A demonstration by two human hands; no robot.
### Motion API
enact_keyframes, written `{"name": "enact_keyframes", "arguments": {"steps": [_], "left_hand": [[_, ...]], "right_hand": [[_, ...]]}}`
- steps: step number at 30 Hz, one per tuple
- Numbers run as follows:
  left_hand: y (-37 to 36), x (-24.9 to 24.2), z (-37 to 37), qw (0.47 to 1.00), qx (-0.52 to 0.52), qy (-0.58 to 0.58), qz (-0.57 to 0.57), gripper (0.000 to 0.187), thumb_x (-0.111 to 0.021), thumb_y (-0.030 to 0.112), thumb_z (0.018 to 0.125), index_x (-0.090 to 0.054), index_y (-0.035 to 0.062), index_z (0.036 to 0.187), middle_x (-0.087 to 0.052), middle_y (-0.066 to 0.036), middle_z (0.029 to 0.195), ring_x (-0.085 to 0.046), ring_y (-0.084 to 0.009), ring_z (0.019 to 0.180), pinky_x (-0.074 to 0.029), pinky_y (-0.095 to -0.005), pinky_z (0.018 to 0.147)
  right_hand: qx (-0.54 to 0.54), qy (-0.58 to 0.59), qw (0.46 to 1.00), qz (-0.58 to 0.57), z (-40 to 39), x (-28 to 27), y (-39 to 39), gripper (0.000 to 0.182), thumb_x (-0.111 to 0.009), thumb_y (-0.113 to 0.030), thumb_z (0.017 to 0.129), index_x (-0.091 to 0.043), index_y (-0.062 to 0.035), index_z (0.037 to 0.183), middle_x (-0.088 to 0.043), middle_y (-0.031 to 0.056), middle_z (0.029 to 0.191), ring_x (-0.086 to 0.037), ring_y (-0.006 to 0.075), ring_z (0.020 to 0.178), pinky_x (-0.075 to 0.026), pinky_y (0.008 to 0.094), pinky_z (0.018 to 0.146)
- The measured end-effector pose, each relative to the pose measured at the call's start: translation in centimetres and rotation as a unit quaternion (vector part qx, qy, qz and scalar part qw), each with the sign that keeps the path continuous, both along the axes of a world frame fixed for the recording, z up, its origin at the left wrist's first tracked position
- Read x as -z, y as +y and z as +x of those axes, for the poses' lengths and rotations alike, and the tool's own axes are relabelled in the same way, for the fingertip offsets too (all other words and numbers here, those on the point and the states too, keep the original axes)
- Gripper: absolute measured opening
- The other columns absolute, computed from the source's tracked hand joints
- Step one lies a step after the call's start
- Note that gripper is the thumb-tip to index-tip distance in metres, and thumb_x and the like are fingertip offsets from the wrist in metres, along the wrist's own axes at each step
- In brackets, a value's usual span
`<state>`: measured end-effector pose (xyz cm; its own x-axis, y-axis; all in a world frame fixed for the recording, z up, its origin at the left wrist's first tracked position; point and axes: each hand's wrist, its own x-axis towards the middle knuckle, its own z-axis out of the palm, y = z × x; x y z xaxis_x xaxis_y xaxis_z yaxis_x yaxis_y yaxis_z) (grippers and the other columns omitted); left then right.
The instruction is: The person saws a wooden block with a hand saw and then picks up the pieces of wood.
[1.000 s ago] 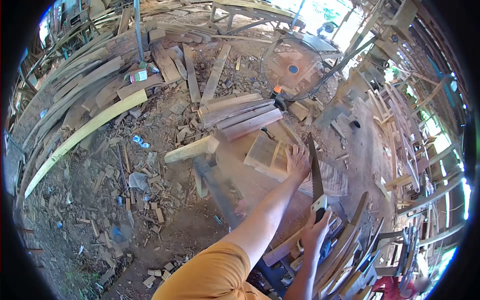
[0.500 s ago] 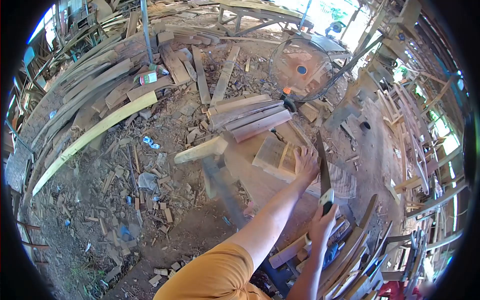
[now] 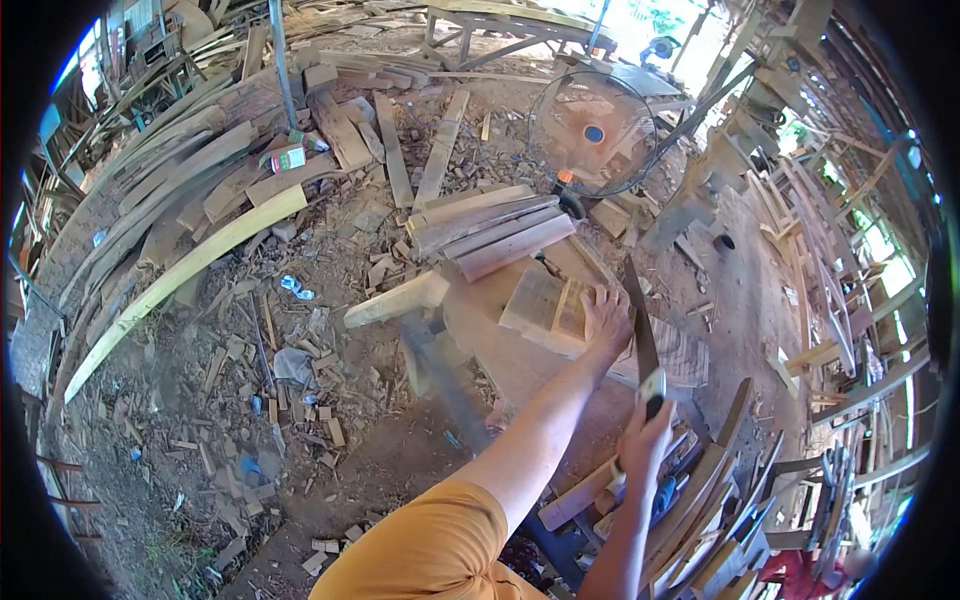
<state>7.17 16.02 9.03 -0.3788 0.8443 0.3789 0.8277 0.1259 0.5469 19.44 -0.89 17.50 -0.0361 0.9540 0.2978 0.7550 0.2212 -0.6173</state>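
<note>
A thick wooden block (image 3: 535, 300) with a grooved or marked face lies on a low work surface (image 3: 475, 325). My left hand (image 3: 606, 318) rests on top of the block with its fingers spread. My right hand (image 3: 645, 440) is wrapped round the pale and black handle of a handsaw (image 3: 642, 325). The saw's blade points away from me, just right of my left hand, across the block. Where its teeth meet the wood is too small to tell.
Several planks (image 3: 500, 230) are stacked beyond the block. A round wire fan (image 3: 594, 134) stands behind them. A pale angled wood piece (image 3: 398, 300) is at the left. Long boards (image 3: 690, 505) lie near my right forearm. Wood scraps cover the ground.
The right hand and saw have shifted slightly toward me relative to the block. My left hand keeps its place on the wood. The whole view has moved a little.
</note>
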Motion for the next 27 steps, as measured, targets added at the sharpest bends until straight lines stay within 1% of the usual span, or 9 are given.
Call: {"name": "enact_keyframes", "arguments": {"steps": [3,5,12,17,19,20,21,24,27], "left_hand": [[-0.4,-0.5,-0.3,1.000,0.018,-0.019,-0.005,0.043,-0.047,0.031,0.093,-0.059,0.0055,0.126,-0.054,-0.011,0.131,-0.038,-0.0328,0.128,-0.021,-0.0580,0.107],[-0.5,-1.5,-0.7,1.000,0.016,-0.025,-0.006,0.042,-0.048,0.030,0.092,-0.059,0.0060,0.125,-0.054,-0.011,0.130,-0.038,-0.0327,0.127,-0.021,-0.0577,0.107],[-0.4,-0.7,-0.4,0.999,0.021,-0.004,-0.026,0.040,-0.048,0.032,0.092,-0.061,0.0078,0.122,-0.055,-0.011,0.130,-0.039,-0.0329,0.126,-0.023,-0.0568,0.106],[-0.1,-0.7,-0.6,1.000,0.011,0.007,-0.005,0.039,-0.047,0.033,0.093,-0.064,0.0084,0.118,-0.055,-0.011,0.131,-0.039,-0.0320,0.127,-0.022,-0.0574,0.106],[-0.4,-0.8,-0.4,1.000,0.011,-0.025,-0.004,0.039,-0.047,0.034,0.093,-0.064,0.0084,0.117,-0.054,-0.009,0.132,-0.039,-0.0312,0.127,-0.022,-0.0578,0.106],[-0.5,-0.7,0.2,0.999,0.017,-0.029,-0.004,0.039,-0.047,0.034,0.093,-0.064,0.0084,0.117,-0.054,-0.009,0.132,-0.039,-0.0312,0.127,-0.022,-0.0578,0.106],[-0.8,-0.8,0.3,0.999,0.017,-0.032,-0.009,0.040,-0.047,0.034,0.093,-0.064,0.0082,0.118,-0.054,-0.009,0.133,-0.039,-0.0310,0.127,-0.022,-0.0578,0.106],[-0.2,-0.4,-0.3,1.000,0.002,-0.026,-0.009,0.038,-0.047,0.034,0.093,-0.065,0.0080,0.115,-0.055,-0.010,0.131,-0.040,-0.0310,0.126,-0.022,-0.0573,0.106],[-0.5,-0.8,-0.3,1.000,0.003,-0.005,0.010,0.033,-0.049,0.032,0.091,-0.067,0.0085,0.106,-0.058,-0.011,0.122,-0.041,-0.0314,0.124,-0.023,-0.0564,0.104]], "right_hand": [[-0.011,0.031,0.999,-0.022,-1.0,2.7,7.8,0.034,-0.053,-0.016,0.096,-0.042,0.0056,0.120,-0.060,0.0362,0.096,-0.059,0.0535,0.092,-0.045,0.0547,0.075],[-0.020,0.020,1.000,-0.009,-1.4,2.5,8.6,0.033,-0.053,-0.016,0.096,-0.043,0.0058,0.118,-0.059,0.0364,0.096,-0.059,0.0536,0.092,-0.045,0.0549,0.074],[0.012,0.005,0.999,0.040,-0.2,0.6,-2.8,0.029,-0.057,-0.017,0.096,-0.043,0.0037,0.109,-0.058,0.0324,0.082,-0.058,0.0542,0.082,-0.044,0.0545,0.067],[-0.024,0.032,0.999,-0.031,-0.8,2.8,7.8,0.025,-0.053,-0.016,0.097,-0.044,0.0030,0.110,-0.060,0.0358,0.090,-0.060,0.0527,0.087,-0.045,0.0559,0.069],[-0.019,0.026,0.999,-0.031,-1.6,2.5,8.6,0.025,-0.053,-0.015,0.096,-0.043,0.0031,0.110,-0.060,0.0361,0.091,-0.060,0.0527,0.088,-0.046,0.0559,0.070],[-0.011,0.019,0.999,-0.037,-1.4,2.6,8.1,0.025,-0.053,-0.015,0.096,-0.043,0.0032,0.110,-0.060,0.0363,0.092,-0.060,0.0528,0.089,-0.046,0.0558,0.071],[-0.024,0.012,0.999,0.022,-1.2,2.7,6.5,0.024,-0.054,-0.015,0.096,-0.043,0.0032,0.108,-0.060,0.0359,0.090,-0.059,0.0536,0.089,-0.046,0.0557,0.071],[-0.006,0.019,1.000,0.005,-0.7,-0.8,-1.3,0.024,-0.054,-0.015,0.096,-0.043,0.0033,0.106,-0.059,0.0354,0.088,-0.059,0.0541,0.087,-0.046,0.0554,0.071],[-0.003,-0.005,0.999,0.032,0.2,0.0,-2.8,0.025,-0.054,-0.015,0.095,-0.042,0.0035,0.106,-0.060,0.0345,0.087,-0.059,0.0541,0.084,-0.045,0.0557,0.070]]}}
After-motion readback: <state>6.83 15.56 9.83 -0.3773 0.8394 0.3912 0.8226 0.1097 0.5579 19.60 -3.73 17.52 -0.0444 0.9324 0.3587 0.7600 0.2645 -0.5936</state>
